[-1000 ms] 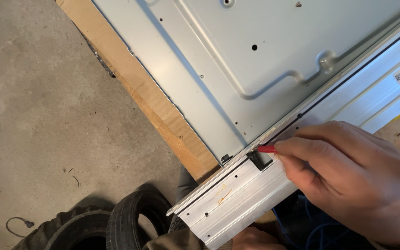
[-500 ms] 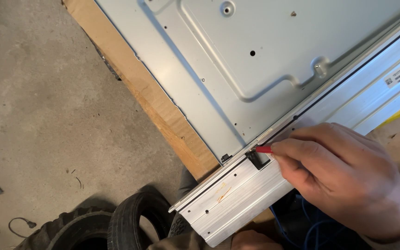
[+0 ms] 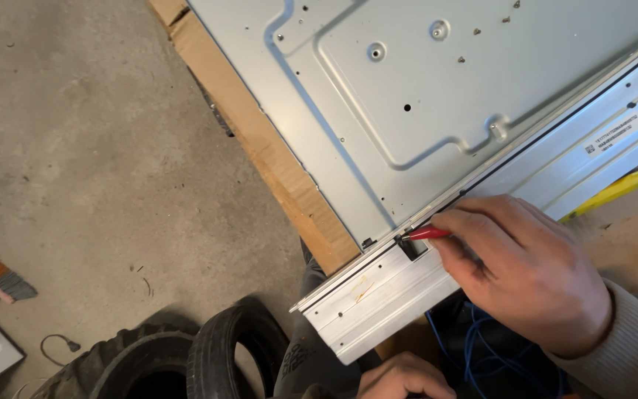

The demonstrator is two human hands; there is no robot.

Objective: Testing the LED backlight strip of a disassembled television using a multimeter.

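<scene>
**Red tool at the panel's edge slot**

At bottom centre the left hand (image 3: 402, 375) rests, its grip hidden. Mid-right, the right hand (image 3: 529, 270) pinches a thin red-handled tool (image 3: 426, 233), light and stiff, into the ribbed aluminium rail (image 3: 385, 295). Beyond lies the grey sheet-metal back panel (image 3: 407, 96), probably rigid, sharp-edged.

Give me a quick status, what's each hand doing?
Right hand pinching red-handled tool, tip at notch in metal rail. Left hand low, grip unclear. Nothing blocking.
</scene>
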